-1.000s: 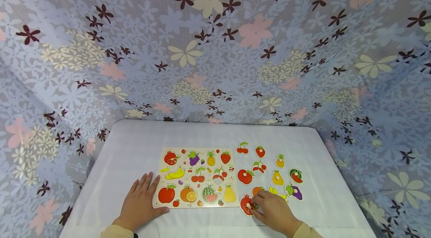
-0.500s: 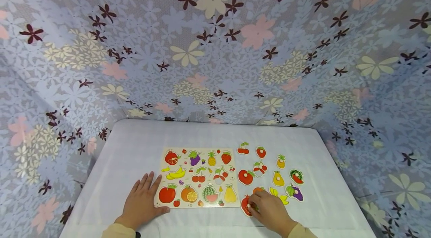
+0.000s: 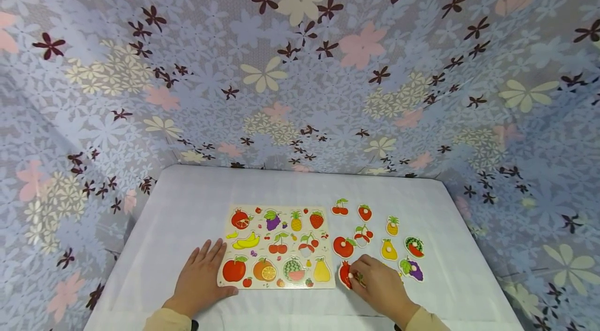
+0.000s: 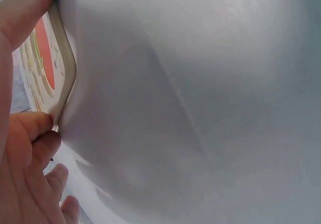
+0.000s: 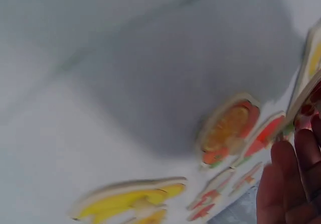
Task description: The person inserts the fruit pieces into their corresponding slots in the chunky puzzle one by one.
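Note:
My left hand [image 3: 200, 278] lies beside the lower left corner of a fruit puzzle board [image 3: 262, 284]. Its straight fingers touch the left edge while the thumb reaches along the bottom edge. In the left wrist view the thumb and forefinger meet the board's rim [image 4: 66, 58]. To the right of the board, my right hand [image 3: 382, 285] pinches a pomegranate puzzle piece [image 3: 345, 272], partly hidden behind the fingers. From the right wrist the pomegranate piece shows tilted above the table, near an orange piece [image 5: 228, 128] and a banana piece [image 5: 125, 199].
Loose knobbed pieces lie right of the board: an apple [image 3: 344, 246], cherries [image 3: 340, 208], a strawberry [image 3: 364, 212], a pineapple [image 3: 392, 226], a pear [image 3: 388, 249], a watermelon [image 3: 414, 246] and grapes [image 3: 412, 269]. Floral cloth [image 3: 300, 112] hangs around the white-covered table [image 3: 197, 190].
My right hand has closed its fingers on the pomegranate piece and shifted it slightly, turning it up. The left hand has stayed at the board's corner.

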### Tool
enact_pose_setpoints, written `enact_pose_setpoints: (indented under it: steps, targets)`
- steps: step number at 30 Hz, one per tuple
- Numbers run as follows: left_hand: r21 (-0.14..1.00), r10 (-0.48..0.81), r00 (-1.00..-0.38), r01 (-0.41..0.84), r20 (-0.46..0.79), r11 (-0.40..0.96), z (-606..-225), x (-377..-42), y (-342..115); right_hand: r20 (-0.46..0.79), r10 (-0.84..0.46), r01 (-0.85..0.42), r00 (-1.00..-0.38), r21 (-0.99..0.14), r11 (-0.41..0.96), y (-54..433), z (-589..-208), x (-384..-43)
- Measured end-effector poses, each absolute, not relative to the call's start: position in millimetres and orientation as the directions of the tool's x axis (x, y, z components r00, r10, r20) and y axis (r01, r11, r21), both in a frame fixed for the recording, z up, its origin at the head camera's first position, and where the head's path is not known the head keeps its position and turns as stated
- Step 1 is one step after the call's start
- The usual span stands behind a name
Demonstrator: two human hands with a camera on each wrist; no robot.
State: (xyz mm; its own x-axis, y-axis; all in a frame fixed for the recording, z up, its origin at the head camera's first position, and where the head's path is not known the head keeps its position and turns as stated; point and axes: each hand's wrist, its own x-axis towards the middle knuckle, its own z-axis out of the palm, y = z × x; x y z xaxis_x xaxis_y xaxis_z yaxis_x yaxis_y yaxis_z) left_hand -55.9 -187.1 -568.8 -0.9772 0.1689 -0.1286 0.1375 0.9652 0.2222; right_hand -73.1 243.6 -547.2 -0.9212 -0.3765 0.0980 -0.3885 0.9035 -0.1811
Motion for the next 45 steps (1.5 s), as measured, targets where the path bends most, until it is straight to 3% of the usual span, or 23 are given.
enact_pose_setpoints:
  steps: [14,20,34,45]
  targets:
    - [0.195,0.186,-0.978,0.165,-0.092,0.967,-574,-56,-189,0.216,-0.485,-0.523,-0.847,-0.177,0.834,208,-522,-109]
    - [0.205,0.194,-0.976,0.171,-0.097,0.964,-572,-56,-188,0.267,-0.558,-0.609,-0.786,-0.178,0.773,190,-518,-128]
    - [0.193,0.205,-0.975,0.184,-0.091,0.964,-577,-58,-189,0.178,-0.651,-0.675,-0.738,-0.183,0.715,100,-514,-189]
    - [0.231,0.215,-0.973,0.19,-0.084,0.954,-569,-56,-193,0.087,-0.673,-0.676,-0.734,-0.177,0.715,31,-519,-210]
